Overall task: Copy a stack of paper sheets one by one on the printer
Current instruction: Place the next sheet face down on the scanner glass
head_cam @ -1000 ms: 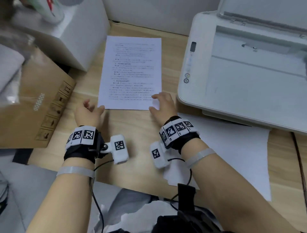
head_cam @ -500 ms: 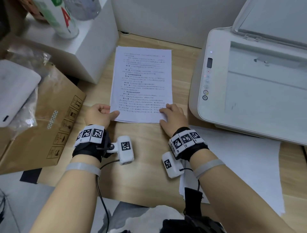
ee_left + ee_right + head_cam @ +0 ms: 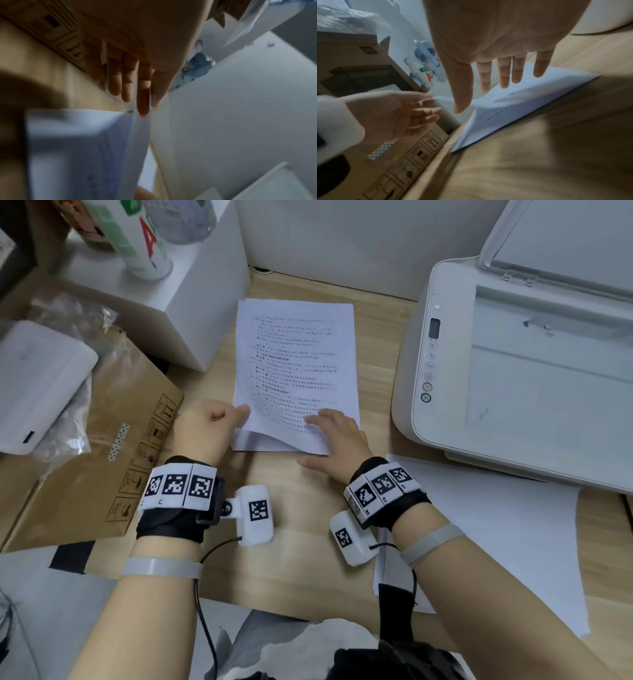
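A stack of printed sheets lies on the wooden desk between a white box and the printer. My left hand pinches the near left corner of the top sheet between thumb and forefinger and lifts it, so the sheet bows up off the stack. My right hand lies flat with straight fingers on the near right part of the stack. The printer's scanner lid stands raised and the glass is bare.
A brown cardboard box with plastic wrap and a white device sits at left. A white box with a bottle and a can stands behind the stack. Blank white sheets lie under the printer's front at right.
My left hand has taken the top sheet's near left corner and raised it off the stack. The right hand has slid further onto the paper. The head view has moved closer.
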The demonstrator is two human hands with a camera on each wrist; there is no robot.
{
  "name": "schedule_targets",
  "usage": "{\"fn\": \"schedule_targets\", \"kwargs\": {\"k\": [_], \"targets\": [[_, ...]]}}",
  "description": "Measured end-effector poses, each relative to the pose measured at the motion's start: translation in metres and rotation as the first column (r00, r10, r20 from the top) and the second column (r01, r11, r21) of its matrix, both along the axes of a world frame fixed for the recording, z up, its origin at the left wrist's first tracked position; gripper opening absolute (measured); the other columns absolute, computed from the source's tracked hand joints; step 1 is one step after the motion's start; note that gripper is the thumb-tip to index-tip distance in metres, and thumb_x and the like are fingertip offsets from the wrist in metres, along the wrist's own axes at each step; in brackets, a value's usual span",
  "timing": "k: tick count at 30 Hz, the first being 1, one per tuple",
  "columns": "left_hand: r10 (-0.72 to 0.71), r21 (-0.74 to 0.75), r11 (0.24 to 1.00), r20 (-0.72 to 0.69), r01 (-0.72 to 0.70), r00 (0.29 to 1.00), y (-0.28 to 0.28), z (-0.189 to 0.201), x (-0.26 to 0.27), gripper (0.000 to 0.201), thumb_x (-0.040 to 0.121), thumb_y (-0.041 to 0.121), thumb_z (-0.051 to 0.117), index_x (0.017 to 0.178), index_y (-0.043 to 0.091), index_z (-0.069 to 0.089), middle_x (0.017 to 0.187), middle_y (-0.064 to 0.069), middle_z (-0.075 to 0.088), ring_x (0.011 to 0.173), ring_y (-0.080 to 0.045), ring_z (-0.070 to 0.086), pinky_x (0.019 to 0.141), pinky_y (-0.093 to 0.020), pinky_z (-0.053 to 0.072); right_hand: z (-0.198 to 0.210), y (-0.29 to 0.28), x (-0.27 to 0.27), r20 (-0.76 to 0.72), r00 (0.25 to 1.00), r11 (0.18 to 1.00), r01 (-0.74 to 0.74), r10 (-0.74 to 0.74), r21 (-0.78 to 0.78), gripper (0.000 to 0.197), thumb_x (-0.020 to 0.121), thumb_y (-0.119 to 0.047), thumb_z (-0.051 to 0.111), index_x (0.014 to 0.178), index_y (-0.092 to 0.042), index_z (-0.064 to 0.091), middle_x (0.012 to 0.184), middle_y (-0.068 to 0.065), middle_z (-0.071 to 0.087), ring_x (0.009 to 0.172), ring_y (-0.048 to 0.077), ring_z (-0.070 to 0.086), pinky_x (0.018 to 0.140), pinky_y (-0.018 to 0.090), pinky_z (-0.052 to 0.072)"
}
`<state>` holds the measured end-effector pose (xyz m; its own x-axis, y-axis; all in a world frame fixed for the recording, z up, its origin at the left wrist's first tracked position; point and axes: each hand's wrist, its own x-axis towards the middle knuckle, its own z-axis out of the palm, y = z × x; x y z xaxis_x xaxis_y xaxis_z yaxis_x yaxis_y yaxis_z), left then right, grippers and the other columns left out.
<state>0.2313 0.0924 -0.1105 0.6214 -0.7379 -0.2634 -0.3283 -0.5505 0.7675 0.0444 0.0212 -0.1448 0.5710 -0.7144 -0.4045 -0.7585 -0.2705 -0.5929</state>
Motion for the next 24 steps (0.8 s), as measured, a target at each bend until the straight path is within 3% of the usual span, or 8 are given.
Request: {"fn": "schedule_targets", "kwargs": {"k": [4,7,9,11,14,18,21,24], "targets": [[-0.08,-0.257,0.966,-0.252,0.013,0.964,-0.003,0.029,-0.023,0.023,0.091,0.013,0.061,0.071,0.001,0.063,0.072,-0.003,0.054,0.062,-0.003,0.048,0.071,-0.021,0.038,0.01,0.008,0.001,0.178,0.984,0.999,0.004,0.003,-0.038,0.065,0.08,-0.024,0.071,0.138,-0.023,0.042,0.144,-0.002,0.036,0.131,0.018,0.032,0.109,0.031,0.023],[-0.174,-0.411,0.911,-0.312,0.033,0.934,-0.006,0.052,-0.043,0.026,0.092,0.007,0.057,0.067,0.009,0.061,0.075,0.011,0.061,0.066,0.006,0.053,0.07,-0.009,0.04,0.029,0.009,-0.007,0.319,0.94,0.991,0.136,-0.124,-0.017,0.041,0.086,-0.012,0.061,0.126,-0.017,0.055,0.121,0.0,0.057,0.1,0.014,0.052,0.09,0.023,0.04],[-0.282,-0.5,0.86,-0.302,0.101,0.911,-0.007,0.065,-0.053,0.028,0.091,0.009,0.058,0.066,0.018,0.067,0.078,0.019,0.065,0.077,0.006,0.057,0.074,-0.008,0.041,0.045,0.01,-0.018,0.4,0.897,0.977,0.213,-0.19,-0.012,0.022,0.088,-0.009,0.058,0.11,-0.008,0.064,0.101,0.003,0.065,0.087,0.018,0.057,0.077,0.021,0.042],[-0.378,-0.565,0.809,-0.292,0.16,0.879,-0.008,0.075,-0.062,0.025,0.088,0.021,0.06,0.071,0.033,0.074,0.092,0.021,0.068,0.094,0.003,0.06,0.082,-0.011,0.041,0.064,0.009,-0.035,0.5,0.827,0.952,0.305,-0.257,-0.015,0.014,0.087,-0.009,0.063,0.098,-0.001,0.067,0.092,0.008,0.07,0.085,0.021,0.061,0.076,0.023,0.044],[-0.433,-0.63,0.755,-0.266,0.185,0.861,-0.014,0.085,-0.08,0.021,0.084,0.036,0.055,0.09,0.038,0.075,0.113,0.015,0.067,0.117,-0.005,0.056,0.089,-0.013,0.041,0.095,0.001,-0.074,0.604,0.707,0.897,0.441,-0.368,0.03,0.014,0.083,-0.013,0.07,0.096,-0.009,0.068,0.087,-0.006,0.066,0.077,0.005,0.059,0.071,0.011,0.045],[-0.401,-0.612,0.769,-0.234,0.186,0.886,-0.022,0.084,-0.111,0.019,0.08,0.041,0.058,0.092,0.044,0.074,0.121,0.011,0.063,0.123,-0.003,0.051,0.095,-0.013,0.038,0.121,-0.02,-0.143,0.694,0.51,0.801,0.577,-0.509,0.163,0.017,0.075,-0.016,0.077,0.078,-0.028,0.066,0.079,-0.014,0.069,0.077,0.007,0.064,0.077,0.03,0.054],[-0.394,-0.545,0.801,-0.168,0.249,0.904,-0.029,0.077,-0.139,0.016,0.086,0.032,0.063,0.093,0.044,0.071,0.123,0.013,0.062,0.122,0.001,0.05,0.102,-0.018,0.036,0.126,-0.031,-0.195,0.703,0.43,0.727,0.663,-0.566,0.18,0.015,0.07,-0.018,0.075,0.08,-0.026,0.067,0.086,-0.007,0.071,0.084,0.017,0.066,0.082,0.04,0.055],[-0.416,-0.486,0.805,-0.051,0.341,0.908,-0.035,0.071,-0.17,0.02,0.092,0.017,0.059,0.098,0.034,0.068,0.122,0.012,0.061,0.118,0.007,0.05,0.098,-0.008,0.035,0.12,-0.04,-0.243,0.688,0.356,0.643,0.736,-0.633,0.211,0.022,0.078,-0.006,0.073,0.087,-0.023,0.062,0.093,-0.002,0.069,0.088,0.019,0.066,0.088,0.044,0.053]]}}
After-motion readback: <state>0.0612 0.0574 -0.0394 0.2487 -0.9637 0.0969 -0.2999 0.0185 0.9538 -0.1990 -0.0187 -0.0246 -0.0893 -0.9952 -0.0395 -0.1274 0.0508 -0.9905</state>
